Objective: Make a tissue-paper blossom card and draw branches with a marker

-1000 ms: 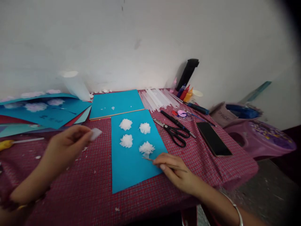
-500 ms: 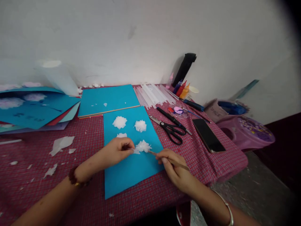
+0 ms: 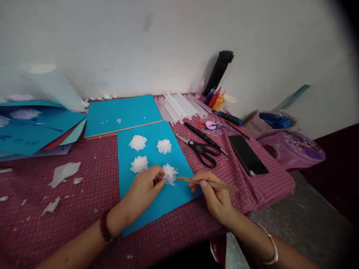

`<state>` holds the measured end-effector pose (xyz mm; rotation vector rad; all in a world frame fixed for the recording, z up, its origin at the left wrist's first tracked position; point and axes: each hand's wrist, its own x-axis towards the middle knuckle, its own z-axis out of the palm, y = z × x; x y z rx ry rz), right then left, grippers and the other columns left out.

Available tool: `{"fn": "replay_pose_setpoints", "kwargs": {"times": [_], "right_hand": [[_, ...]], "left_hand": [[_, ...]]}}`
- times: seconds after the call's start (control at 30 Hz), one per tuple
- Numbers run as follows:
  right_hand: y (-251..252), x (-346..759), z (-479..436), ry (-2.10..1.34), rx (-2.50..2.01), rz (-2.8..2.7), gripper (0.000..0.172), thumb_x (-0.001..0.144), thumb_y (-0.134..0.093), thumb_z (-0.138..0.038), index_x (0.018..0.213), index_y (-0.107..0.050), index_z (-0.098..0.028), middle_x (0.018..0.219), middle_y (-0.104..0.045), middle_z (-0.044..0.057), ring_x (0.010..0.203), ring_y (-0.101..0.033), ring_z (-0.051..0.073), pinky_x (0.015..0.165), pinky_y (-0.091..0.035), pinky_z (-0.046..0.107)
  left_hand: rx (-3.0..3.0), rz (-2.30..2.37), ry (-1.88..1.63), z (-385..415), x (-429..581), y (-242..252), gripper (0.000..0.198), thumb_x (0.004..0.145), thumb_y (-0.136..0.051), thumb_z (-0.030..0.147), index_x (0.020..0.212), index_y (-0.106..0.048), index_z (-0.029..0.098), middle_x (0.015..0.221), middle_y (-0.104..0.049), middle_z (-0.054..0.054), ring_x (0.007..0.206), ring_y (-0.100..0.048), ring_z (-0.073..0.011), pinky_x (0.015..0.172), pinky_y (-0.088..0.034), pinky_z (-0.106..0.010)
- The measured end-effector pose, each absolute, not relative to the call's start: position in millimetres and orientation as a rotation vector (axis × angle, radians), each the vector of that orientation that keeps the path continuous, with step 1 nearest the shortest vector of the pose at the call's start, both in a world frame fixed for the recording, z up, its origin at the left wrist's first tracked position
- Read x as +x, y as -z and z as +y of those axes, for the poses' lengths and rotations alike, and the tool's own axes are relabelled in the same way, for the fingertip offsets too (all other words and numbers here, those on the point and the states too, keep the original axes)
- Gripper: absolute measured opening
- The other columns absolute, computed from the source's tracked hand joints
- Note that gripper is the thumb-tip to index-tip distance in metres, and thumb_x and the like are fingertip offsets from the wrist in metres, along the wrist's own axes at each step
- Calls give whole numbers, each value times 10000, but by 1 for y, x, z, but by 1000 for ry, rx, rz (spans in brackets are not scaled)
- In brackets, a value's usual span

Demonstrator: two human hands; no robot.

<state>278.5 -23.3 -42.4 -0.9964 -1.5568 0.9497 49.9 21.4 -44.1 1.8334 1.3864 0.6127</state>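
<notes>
A blue sheet of paper [image 3: 151, 209] lies in front of me with several crumpled white tissue paper flowers on it. My left hand [image 3: 146, 186] is closed, thumb and forefinger pinched on white tissue paper at the left edge of the lower right flower [image 3: 169, 173]. Between the fingers of my right hand [image 3: 211, 192] is a slim wooden stick [image 3: 224, 185], its tip touching that flower's right side. Two more flowers stand at the top of the sheet, and another [image 3: 139, 164] is just above my left hand.
Right of the sheet lie black-handled scissors [image 3: 204, 151], a cutter [image 3: 202, 133] and a phone [image 3: 248, 155]. White sticks [image 3: 179, 106], paint bottles [image 3: 215, 99] and another blue sheet [image 3: 126, 112] are behind. Torn tissue scraps [image 3: 65, 172] and folded cards [image 3: 56, 130] lie left.
My left hand has shifted right, bringing its tissue against the lower right flower. My right hand has tilted the stick flatter. The view has shifted slightly.
</notes>
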Motion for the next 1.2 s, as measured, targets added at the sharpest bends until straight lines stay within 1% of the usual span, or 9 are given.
{"fn": "replay_pose_setpoints", "kwargs": {"times": [0.13, 0.27, 0.53, 0.7, 0.83, 0.93, 1.0, 1.07, 1.2], "right_hand": [[38, 279, -23, -972, -910, -1721, 222, 1015, -416, -231, 1021, -638, -235, 830, -656, 28, 751, -637, 164, 686, -521, 309], [32, 274, -19, -861, -908, -1926, 223, 999, -413, -199, 1008, -635, -224, 823, -647, 27, 759, -629, 160, 689, -510, 297], [31, 268, -16, -747, -950, -1971, 220, 995, -416, -179, 1025, -632, -210, 840, -662, 41, 762, -640, 155, 681, -526, 276], [33, 268, -15, -639, -929, -2052, 218, 986, -414, -167, 1080, -605, -217, 881, -679, 55, 795, -657, 169, 709, -559, 294], [33, 268, -18, -492, -913, -2300, 243, 990, -378, -167, 1100, -591, -201, 973, -695, 100, 826, -659, 190, 735, -572, 320], [33, 268, -21, -419, -860, -2411, 252, 980, -374, -165, 1101, -594, -184, 986, -692, 131, 801, -642, 212, 707, -563, 350], [34, 270, -23, -490, -858, -2298, 241, 979, -389, -178, 1090, -603, -189, 949, -691, 120, 799, -644, 212, 703, -554, 350], [37, 272, -22, -691, -924, -1977, 223, 994, -399, -221, 1049, -614, -202, 871, -689, 82, 754, -651, 189, 677, -546, 322], [45, 277, -13, -1217, -1060, -1220, 271, 992, -446, -394, 893, -609, -201, 674, -669, 19, 539, -612, 148, 552, -509, 270]], "left_hand": [[1839, 1408, -625, 22, 51, 43, 98, 803, -518, 315, 797, -555, 224, 710, -612, 9, 655, -578, -161, 635, -425, -300], [1856, 1406, -630, 22, 51, 45, 87, 795, -508, 295, 783, -551, 221, 681, -607, 11, 632, -589, -163, 610, -429, -293], [1876, 1417, -650, 17, 51, 45, 128, 811, -515, 343, 811, -559, 222, 697, -606, 5, 632, -589, -168, 615, -446, -300], [1889, 1418, -688, 10, 46, 44, 307, 847, -548, 491, 695, -514, 226, 655, -553, 15, 620, -528, -168, 598, -399, -300], [1902, 1395, -695, 8, 42, 42, 437, 904, -462, 568, 624, -470, 232, 584, -481, 29, 564, -482, -167, 568, -370, -303], [1831, 1390, -709, 10, 41, 39, 485, 934, -371, 596, 627, -463, 232, 589, -484, 21, 571, -478, -174, 592, -367, -317], [1769, 1387, -717, 13, 40, 38, 510, 940, -332, 614, 637, -475, 228, 596, -488, 14, 585, -488, -177, 601, -366, -318], [1723, 1394, -711, 17, 41, 36, 525, 943, -313, 621, 650, -491, 223, 609, -502, 8, 601, -513, -178, 604, -384, -312], [1725, 1415, -675, 21, 43, 27, 508, 973, -237, 542, 673, -491, 219, 624, -543, -7, 582, -541, -167, 553, -432, -285]]}}
